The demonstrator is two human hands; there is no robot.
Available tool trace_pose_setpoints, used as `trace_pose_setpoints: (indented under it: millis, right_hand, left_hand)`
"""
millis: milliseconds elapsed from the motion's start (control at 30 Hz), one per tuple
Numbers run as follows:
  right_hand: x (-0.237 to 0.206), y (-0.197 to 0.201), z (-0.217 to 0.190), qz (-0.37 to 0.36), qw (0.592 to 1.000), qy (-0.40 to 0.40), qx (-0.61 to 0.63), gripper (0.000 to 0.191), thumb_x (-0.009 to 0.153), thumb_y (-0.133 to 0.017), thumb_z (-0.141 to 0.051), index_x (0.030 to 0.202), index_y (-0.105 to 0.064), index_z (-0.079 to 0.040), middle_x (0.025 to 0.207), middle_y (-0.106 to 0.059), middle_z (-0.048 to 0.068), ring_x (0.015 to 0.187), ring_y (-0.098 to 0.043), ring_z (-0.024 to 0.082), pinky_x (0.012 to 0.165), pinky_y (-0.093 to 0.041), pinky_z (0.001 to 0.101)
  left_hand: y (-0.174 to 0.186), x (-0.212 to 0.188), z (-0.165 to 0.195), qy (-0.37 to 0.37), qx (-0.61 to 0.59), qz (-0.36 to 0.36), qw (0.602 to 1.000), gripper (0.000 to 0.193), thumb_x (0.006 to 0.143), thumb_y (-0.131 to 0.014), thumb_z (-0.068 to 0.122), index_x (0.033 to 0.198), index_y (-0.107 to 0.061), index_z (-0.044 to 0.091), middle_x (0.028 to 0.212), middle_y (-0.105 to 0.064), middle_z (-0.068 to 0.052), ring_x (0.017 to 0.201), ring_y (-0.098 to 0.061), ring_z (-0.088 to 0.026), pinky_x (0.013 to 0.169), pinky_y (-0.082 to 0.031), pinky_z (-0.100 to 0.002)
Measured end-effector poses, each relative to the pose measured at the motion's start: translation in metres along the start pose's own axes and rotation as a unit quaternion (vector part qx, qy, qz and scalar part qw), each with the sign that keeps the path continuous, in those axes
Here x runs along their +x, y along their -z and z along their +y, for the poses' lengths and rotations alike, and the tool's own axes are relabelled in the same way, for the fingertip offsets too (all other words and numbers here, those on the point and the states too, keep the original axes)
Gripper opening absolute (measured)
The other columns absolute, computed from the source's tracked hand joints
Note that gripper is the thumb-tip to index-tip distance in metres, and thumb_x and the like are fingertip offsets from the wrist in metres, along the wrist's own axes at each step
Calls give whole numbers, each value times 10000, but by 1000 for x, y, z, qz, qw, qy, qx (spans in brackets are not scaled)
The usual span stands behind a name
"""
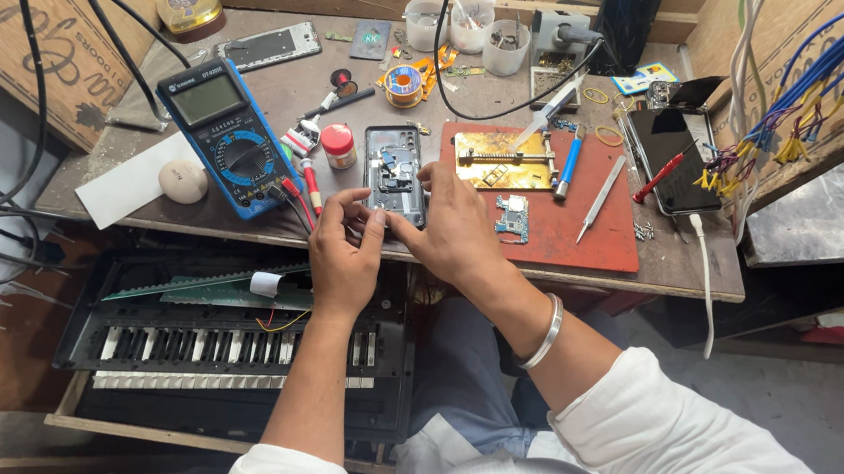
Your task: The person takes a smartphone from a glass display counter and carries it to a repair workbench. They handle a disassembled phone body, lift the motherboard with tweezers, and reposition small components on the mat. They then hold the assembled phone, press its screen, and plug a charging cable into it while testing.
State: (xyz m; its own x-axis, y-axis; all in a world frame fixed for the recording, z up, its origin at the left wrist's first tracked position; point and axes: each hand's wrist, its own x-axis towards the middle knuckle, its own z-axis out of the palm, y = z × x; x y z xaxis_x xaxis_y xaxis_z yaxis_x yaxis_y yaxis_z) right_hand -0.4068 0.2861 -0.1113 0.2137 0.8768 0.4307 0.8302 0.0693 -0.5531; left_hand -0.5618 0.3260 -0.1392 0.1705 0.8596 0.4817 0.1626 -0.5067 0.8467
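Both hands hide opened phone's lower end, contact unclear

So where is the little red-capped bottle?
The red-capped bottle stands on the bench left of the opened phone, just right of the blue multimeter.

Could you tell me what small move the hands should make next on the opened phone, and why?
Probably steady the opened phone with the right hand before the left hand works: both hands pinch its near end, and it lies close to the table edge.
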Motion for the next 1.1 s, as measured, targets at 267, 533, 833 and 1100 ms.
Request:
trace_pose_setpoints:
  millis: [267, 533, 833, 1100]
  right_hand:
    - [-9, 15, -6, -32, 997, -6, 66, 620, 828, -827, -316, 1268, -504, -22, 1067, -681, 194, 963, -663, 333, 858, -519, 457]
    - [-50, 64, 32, 14, 989, 104, 107, 173, 919, -777, -168, 1037, -701, -68, 887, -717, 61, 723, -661, 195, 670, -538, 332]
    - [-85, 118, 96, 141, 978, 97, 120, 123, 927, -771, -85, 1029, -725, -34, 930, -722, 50, 768, -646, 92, 618, -483, 241]
    - [-73, 127, 123, 214, 974, 38, 65, 155, 998, -770, -170, 931, -704, -48, 789, -635, 49, 683, -546, 127, 618, -439, 273]
  left_hand:
    - [-5, 0, -8, 14, -20, 33, 999, 217, 953, -709, 104, 1153, -650, 44, 827, -628, 6, 693, -584, -63, 602, -486, -234]
    - [-8, -1, -6, 28, -38, 61, 997, 167, 958, -711, 85, 1116, -667, 53, 821, -598, 16, 668, -513, -63, 594, -436, -237]
    - [-41, -10, 49, -122, 78, -42, 989, 260, 899, -759, 100, 1150, -693, 92, 851, -609, -47, 750, -544, -200, 708, -483, -354]
    - [-105, -18, 76, -176, 195, -131, 956, 824, 753, -863, 354, 1404, -431, 93, 1106, -610, -125, 1035, -539, -336, 871, -443, -484]
